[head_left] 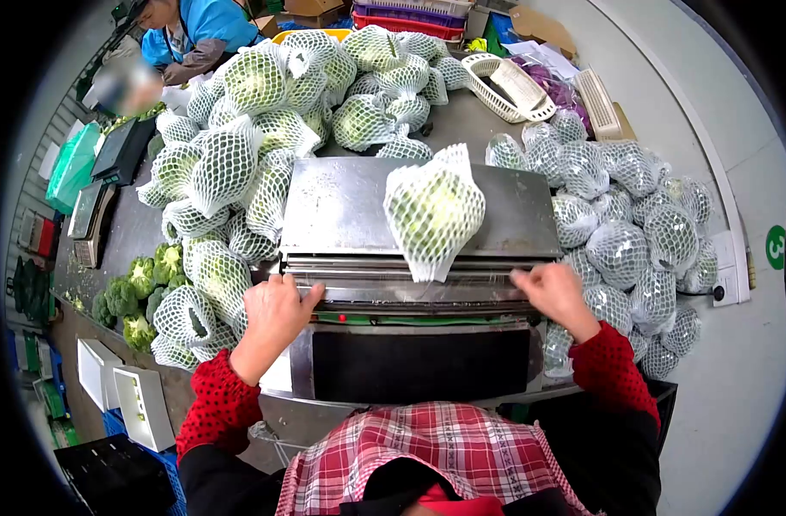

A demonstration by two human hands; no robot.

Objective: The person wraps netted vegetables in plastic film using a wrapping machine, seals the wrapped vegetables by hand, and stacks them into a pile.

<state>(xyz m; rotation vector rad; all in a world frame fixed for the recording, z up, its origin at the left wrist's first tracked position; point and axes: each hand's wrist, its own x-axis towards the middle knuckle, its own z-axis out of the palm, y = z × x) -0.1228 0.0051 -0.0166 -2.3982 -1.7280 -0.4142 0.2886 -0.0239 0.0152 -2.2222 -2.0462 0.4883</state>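
A film wrapping machine with a steel top (337,206) stands in front of me. On its top sits a pale green vegetable head in a white foam net (434,211). Clear plastic film (393,292) stretches across the rollers near the machine's front. My left hand (277,311) is closed at the film's left end, thumb pointing inward. At the right end, my right hand (558,294) is closed on the film too, its fingers curled. Both hands are below the netted head and apart from it. A dark plate (420,363) lies along the machine's front.
Netted heads (225,163) pile up left and behind the machine. Film-wrapped heads (620,249) heap on the right. Loose broccoli (139,284) lies left, near a scale (92,215). A white basket (504,90) stands behind. A person in blue (208,30) works at the far left.
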